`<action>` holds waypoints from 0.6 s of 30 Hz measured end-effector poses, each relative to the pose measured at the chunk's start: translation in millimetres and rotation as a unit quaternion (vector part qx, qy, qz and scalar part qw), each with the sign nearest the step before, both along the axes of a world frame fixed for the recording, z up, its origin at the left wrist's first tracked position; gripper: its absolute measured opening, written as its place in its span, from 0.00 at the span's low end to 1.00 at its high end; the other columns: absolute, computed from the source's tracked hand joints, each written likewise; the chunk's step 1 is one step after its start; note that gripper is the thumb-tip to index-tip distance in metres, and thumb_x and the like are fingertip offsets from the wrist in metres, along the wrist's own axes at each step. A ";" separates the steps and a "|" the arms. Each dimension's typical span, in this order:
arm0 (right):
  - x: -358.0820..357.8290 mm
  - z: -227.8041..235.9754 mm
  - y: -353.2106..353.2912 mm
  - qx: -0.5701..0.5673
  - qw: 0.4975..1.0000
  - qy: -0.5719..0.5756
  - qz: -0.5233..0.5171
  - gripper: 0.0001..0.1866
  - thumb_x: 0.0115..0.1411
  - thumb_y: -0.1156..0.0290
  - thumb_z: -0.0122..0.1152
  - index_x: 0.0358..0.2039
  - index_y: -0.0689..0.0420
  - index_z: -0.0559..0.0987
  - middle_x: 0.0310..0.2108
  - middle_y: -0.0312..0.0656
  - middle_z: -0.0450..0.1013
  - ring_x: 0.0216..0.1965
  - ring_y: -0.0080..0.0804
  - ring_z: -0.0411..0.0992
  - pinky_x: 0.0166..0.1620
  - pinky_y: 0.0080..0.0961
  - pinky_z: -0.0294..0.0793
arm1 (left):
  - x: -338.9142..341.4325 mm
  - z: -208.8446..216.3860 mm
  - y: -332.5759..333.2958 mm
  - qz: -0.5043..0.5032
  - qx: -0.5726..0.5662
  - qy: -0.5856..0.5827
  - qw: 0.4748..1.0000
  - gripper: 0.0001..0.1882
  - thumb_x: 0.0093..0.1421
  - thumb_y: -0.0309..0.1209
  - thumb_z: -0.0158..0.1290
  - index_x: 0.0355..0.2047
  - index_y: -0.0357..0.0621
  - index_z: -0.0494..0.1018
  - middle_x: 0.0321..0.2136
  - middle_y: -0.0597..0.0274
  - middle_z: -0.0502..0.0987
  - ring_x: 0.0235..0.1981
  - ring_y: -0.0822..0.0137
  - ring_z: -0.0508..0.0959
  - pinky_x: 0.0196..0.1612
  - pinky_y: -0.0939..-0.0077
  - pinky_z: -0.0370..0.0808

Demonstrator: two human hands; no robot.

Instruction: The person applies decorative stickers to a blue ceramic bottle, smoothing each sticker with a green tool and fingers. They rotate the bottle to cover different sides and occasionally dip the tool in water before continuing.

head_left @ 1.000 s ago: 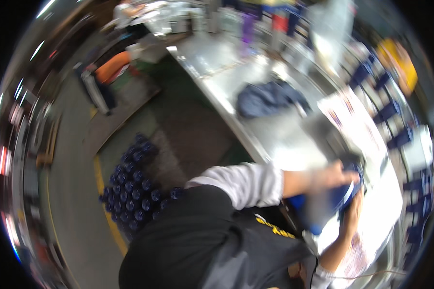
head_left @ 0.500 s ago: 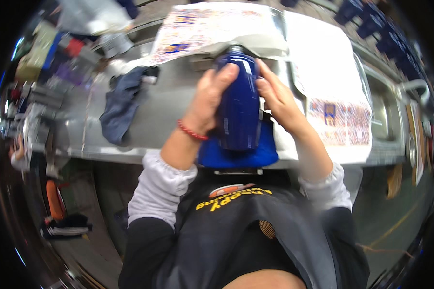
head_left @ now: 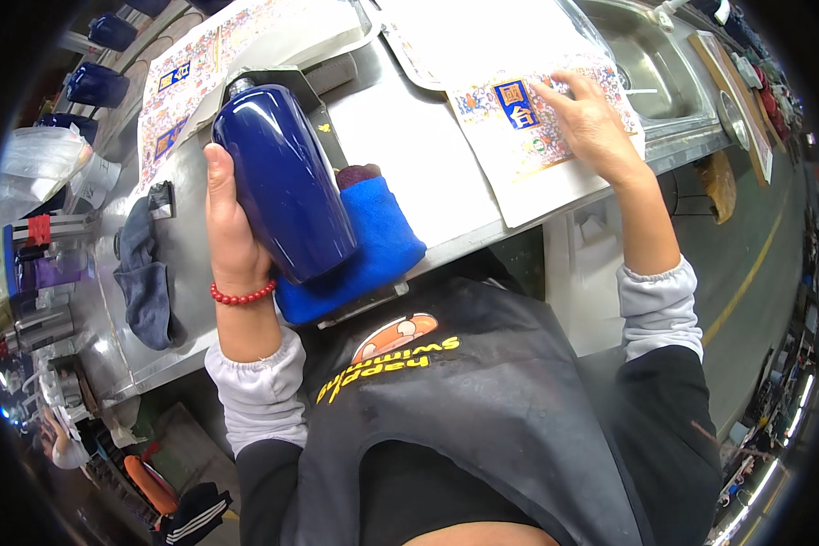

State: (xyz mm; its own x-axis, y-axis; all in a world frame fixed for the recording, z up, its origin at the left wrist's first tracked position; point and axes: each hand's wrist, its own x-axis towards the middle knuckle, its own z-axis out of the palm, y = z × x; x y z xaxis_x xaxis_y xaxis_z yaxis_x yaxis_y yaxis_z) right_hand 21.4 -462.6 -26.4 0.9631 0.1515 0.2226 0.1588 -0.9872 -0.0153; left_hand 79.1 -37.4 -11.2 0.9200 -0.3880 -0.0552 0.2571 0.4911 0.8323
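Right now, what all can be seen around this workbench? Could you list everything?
Glossy bottle: one, deep blue, held tilted over the cushion at the bench's near edge.
Cushion: one, bright blue, on the bench under the bottle.
Printed label sheets: several, white with colourful print, spread on the bench; more at far left.
Metal bench: one, silver, across the middle.
Sink: one, steel, far right.
Dark cloth: one, grey-blue, left on the bench.
More blue bottles: at least three, upper left.
Bead bracelet: one, red, on the left wrist.
Apron: one, dark grey.
Left hand: grips the bottle.
Right hand: rests on a label sheet.
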 end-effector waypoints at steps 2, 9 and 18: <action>0.5 -11.2 9.7 -0.033 0.999 0.005 -0.003 0.26 0.62 0.79 0.58 0.61 0.46 0.77 0.61 0.44 0.68 0.62 0.46 0.67 0.62 0.38 0.70 | -5.9 8.5 -6.8 0.157 0.112 -0.128 0.973 0.27 0.75 0.47 0.43 0.59 0.36 0.69 0.50 0.50 0.78 0.49 0.62 0.80 0.54 0.68 0.78; 4.7 -19.4 25.5 -0.068 0.997 0.003 0.030 0.28 0.62 0.75 0.56 0.63 0.40 0.77 0.64 0.41 0.66 0.63 0.43 0.65 0.60 0.41 0.69 | -88.3 57.4 -85.8 0.068 0.360 -0.331 0.870 0.20 0.69 0.29 0.50 0.59 0.31 0.71 0.58 0.46 0.72 0.55 0.59 0.75 0.59 0.66 0.72; 22.0 -21.1 -5.2 0.031 0.997 -0.014 0.067 0.28 0.62 0.78 0.57 0.63 0.44 0.75 0.64 0.47 0.66 0.64 0.49 0.65 0.64 0.40 0.68 | -14.2 -13.5 -202.3 0.083 0.180 0.187 0.962 0.21 0.64 0.35 0.59 0.52 0.33 0.72 0.46 0.56 0.75 0.45 0.66 0.72 0.49 0.70 0.72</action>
